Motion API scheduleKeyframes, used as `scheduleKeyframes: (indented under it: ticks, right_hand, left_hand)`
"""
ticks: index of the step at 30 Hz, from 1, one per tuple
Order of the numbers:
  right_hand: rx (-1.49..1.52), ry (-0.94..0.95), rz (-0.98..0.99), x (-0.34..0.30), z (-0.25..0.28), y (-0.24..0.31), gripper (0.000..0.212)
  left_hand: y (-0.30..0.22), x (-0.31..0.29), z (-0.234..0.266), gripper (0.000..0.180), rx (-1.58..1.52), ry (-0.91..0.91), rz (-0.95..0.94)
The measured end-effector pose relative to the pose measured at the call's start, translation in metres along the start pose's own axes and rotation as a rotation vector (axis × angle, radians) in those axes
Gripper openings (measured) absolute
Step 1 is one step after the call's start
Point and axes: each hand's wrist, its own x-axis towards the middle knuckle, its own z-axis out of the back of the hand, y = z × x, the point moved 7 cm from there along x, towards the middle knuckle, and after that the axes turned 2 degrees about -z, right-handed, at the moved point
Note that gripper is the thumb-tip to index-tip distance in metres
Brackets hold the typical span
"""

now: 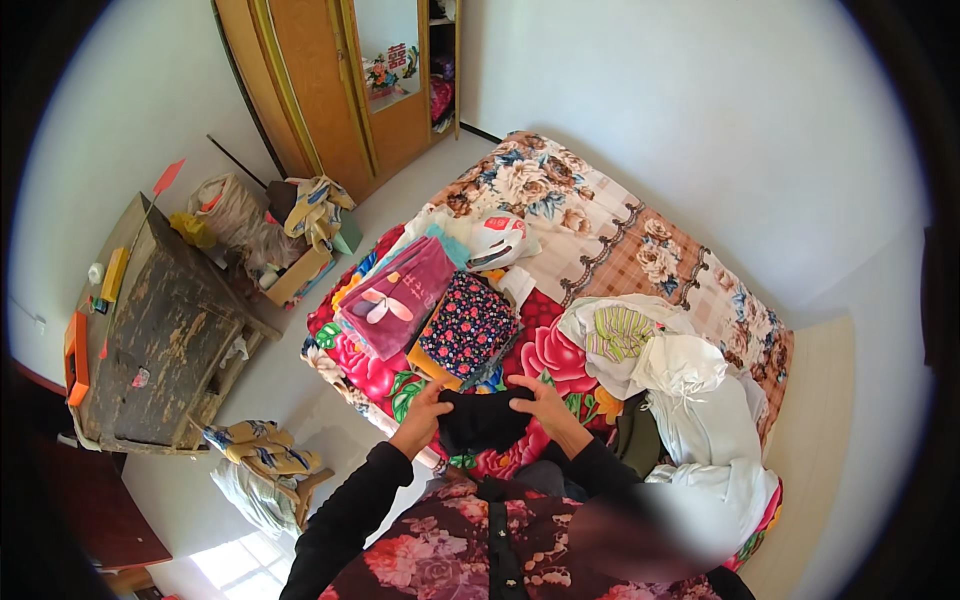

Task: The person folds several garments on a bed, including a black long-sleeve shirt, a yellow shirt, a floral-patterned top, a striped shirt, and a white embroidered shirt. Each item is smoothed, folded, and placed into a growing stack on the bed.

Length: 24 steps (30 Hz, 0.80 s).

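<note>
A black piece of cloth [485,422] is stretched between my two hands, low over the near side of the bed. My left hand [422,416] pinches its left edge, and my right hand [551,408] grips its right edge. What kind of garment it is, I cannot make out. Just beyond it lies a folded dark cloth with small red and blue flowers [470,325], a strip of yellow cloth [432,362] showing beneath. To the left of that sits a folded maroon towel [403,300] with a pale flower on it.
White clothes [700,420] lie heaped at the bed's right, with a green striped cloth [620,332] on top. A white plastic bag [502,240] rests behind the folded stack. Left stand a worn wooden chest [165,340], a cloth-draped stool [262,450] and boxes [300,275]; a wardrobe [330,120] is behind.
</note>
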Motion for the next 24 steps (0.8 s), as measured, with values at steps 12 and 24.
scheduleKeyframes:
  ticks: [12,24]
  right_hand:
    - [-1.221,-0.593,0.846,0.036,-0.014,0.132,0.023]
    - [-1.332,-0.189,0.446,0.066,-0.002,-0.045,0.034]
  left_hand:
    - [-0.139,0.06,-0.062,0.024,1.414,-0.114,-1.062]
    - [0.029,0.081,0.093,0.031,2.042,0.134,-0.239]
